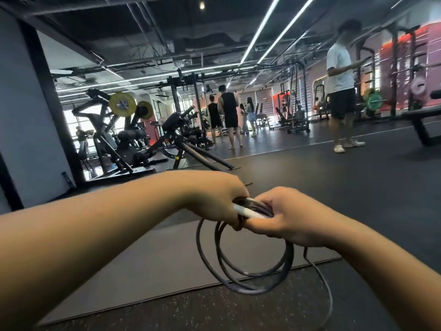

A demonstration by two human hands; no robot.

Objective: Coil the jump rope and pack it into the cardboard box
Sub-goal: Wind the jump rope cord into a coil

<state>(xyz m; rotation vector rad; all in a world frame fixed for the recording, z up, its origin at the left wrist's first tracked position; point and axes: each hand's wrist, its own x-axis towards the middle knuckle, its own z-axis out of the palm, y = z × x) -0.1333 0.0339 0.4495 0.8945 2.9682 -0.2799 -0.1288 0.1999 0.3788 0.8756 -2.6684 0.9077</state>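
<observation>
A dark jump rope [241, 275] hangs in several loops below my hands, and a loose strand trails down to the lower right. Its white handle [248, 212] shows between my two hands. My left hand [214, 199] grips the top of the coil from the left. My right hand [291, 218] holds the same bundle from the right, its thumb pressed against the handle. Both hands meet at the centre of the view, above the floor. No cardboard box is in view.
A grey mat [148, 259] lies on the speckled dark floor below my arms. Weight machines [124, 134] stand at the left beside a wall. A person in a white shirt [341, 91] stands at the right, a bench [422, 123] is further right, and several people stand farther back.
</observation>
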